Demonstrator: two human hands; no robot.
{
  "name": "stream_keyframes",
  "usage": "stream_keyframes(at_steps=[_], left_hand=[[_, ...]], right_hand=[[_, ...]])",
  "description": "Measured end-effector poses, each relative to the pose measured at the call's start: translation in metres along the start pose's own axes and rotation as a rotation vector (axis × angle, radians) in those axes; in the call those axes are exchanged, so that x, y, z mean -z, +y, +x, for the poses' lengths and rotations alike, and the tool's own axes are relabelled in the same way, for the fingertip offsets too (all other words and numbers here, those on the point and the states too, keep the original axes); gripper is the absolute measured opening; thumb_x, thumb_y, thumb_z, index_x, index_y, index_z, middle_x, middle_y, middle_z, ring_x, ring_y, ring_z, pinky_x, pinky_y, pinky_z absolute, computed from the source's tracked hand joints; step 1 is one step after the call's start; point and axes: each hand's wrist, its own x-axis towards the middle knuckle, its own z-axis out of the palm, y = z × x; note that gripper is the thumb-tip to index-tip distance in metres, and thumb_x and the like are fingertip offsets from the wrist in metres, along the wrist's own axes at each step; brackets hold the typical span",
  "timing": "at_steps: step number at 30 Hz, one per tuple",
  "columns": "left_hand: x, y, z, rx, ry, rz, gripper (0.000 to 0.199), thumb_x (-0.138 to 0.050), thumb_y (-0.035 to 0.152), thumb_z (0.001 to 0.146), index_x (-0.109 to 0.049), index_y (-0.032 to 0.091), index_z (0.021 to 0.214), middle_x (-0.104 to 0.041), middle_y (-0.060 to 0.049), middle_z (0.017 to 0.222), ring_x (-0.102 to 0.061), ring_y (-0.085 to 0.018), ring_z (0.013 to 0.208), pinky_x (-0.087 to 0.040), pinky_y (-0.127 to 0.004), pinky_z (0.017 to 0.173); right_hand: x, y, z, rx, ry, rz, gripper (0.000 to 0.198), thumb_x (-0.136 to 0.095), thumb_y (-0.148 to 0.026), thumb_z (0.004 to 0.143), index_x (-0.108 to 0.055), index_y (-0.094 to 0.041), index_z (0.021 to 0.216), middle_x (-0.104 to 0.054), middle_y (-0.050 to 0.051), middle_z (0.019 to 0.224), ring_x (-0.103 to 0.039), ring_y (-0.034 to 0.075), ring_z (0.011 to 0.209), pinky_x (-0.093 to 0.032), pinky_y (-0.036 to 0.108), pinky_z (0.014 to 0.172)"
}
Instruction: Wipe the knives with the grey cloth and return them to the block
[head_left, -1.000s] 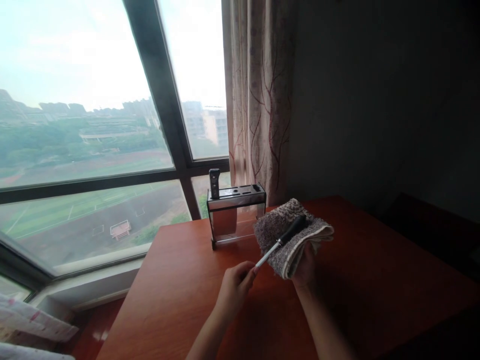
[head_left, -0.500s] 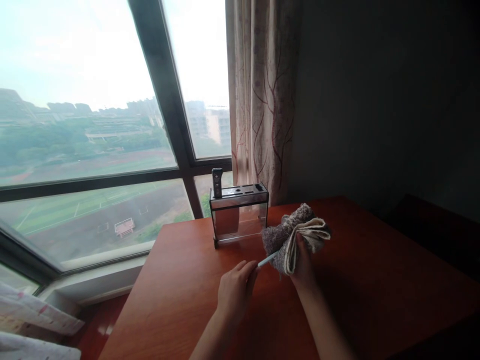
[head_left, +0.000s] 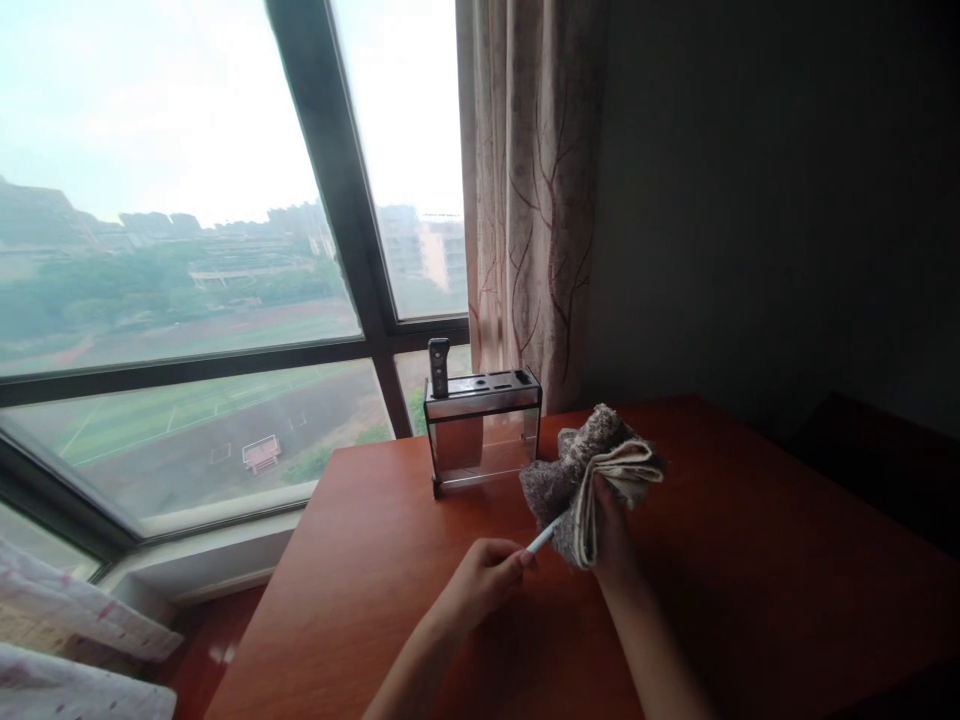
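Observation:
My left hand (head_left: 484, 575) is closed round the near end of a thin pale rod-like handle (head_left: 544, 535). The handle's far end goes in against a grey fuzzy cloth (head_left: 551, 488), where the cloth hides it, so its kind does not show. Bunched and folded, with pale cream layers turned outward, the cloth is gripped by my right hand (head_left: 613, 535). The right thumb presses into its folds, and the other fingers are mostly hidden. Both hands are above the table. Just behind them stands a clear-sided knife block (head_left: 484, 398) with a dark handle (head_left: 439, 368) upright in its left slot.
The reddish-brown wooden table (head_left: 360, 570) ends on the left near a low sill (head_left: 217, 550). Large windows with dark frames (head_left: 322, 357) rise beyond it. A patterned curtain (head_left: 536, 200) hangs behind the knife block, and another curtain (head_left: 82, 620) is at lower left.
My left hand has turned and shifted slightly to the right and down with the pale handle. The right hand still grips the cloth, which is tilted a little differently. The view has shifted slightly.

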Motion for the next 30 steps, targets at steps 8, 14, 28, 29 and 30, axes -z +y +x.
stream_keyframes(at_steps=[8, 14, 28, 29, 30], left_hand=[[0.009, 0.003, -0.005, -0.425, 0.504, 0.868, 0.031, -0.041, 0.036, 0.095, -0.069, 0.021, 0.097, -0.063, -0.004, 0.081, -0.056, -0.015, 0.066, -0.036, -0.025, 0.060], [0.019, -0.005, -0.004, -0.426, 0.601, 0.815, 0.022, -0.053, 0.039, 0.090, -0.065, 0.022, 0.097, -0.069, -0.003, 0.088, -0.062, -0.016, 0.073, -0.041, -0.024, 0.065], [0.011, -0.003, 0.005, -0.193, 0.152, 0.024, 0.046, -0.051, 0.055, 0.085, -0.057, 0.015, 0.063, -0.049, 0.003, 0.048, -0.035, -0.009, 0.045, -0.027, -0.022, 0.048], [0.010, -0.004, 0.006, -0.177, 0.133, 0.000, 0.046, -0.050, 0.056, 0.085, -0.055, 0.016, 0.062, -0.046, 0.004, 0.047, -0.033, -0.008, 0.045, -0.026, -0.022, 0.047], [0.010, -0.005, 0.006, -0.173, 0.133, 0.001, 0.046, -0.049, 0.056, 0.085, -0.054, 0.016, 0.063, -0.045, 0.004, 0.048, -0.032, -0.008, 0.045, -0.026, -0.022, 0.047]], right_hand=[[-0.014, 0.009, -0.002, 0.054, 0.136, -0.037, 0.052, -0.078, -0.042, 0.069, -0.061, -0.030, 0.117, -0.069, -0.004, 0.115, -0.063, 0.018, 0.106, -0.053, 0.031, 0.088], [-0.015, 0.016, -0.006, 0.124, 0.109, -0.144, 0.052, -0.080, -0.038, 0.067, -0.062, -0.028, 0.115, -0.067, -0.002, 0.121, -0.060, 0.020, 0.114, -0.050, 0.032, 0.094], [-0.004, 0.018, -0.015, -0.100, -0.097, -0.131, 0.048, -0.085, -0.032, 0.060, -0.066, -0.024, 0.103, -0.072, -0.001, 0.098, -0.067, 0.021, 0.090, -0.055, 0.034, 0.079], [-0.004, 0.019, -0.016, -0.099, -0.098, -0.136, 0.051, -0.086, -0.032, 0.060, -0.065, -0.025, 0.106, -0.072, -0.001, 0.099, -0.067, 0.022, 0.092, -0.054, 0.035, 0.081], [-0.005, 0.020, -0.016, -0.087, -0.092, -0.143, 0.053, -0.085, -0.032, 0.060, -0.065, -0.025, 0.109, -0.072, 0.000, 0.101, -0.066, 0.022, 0.095, -0.054, 0.035, 0.083]])
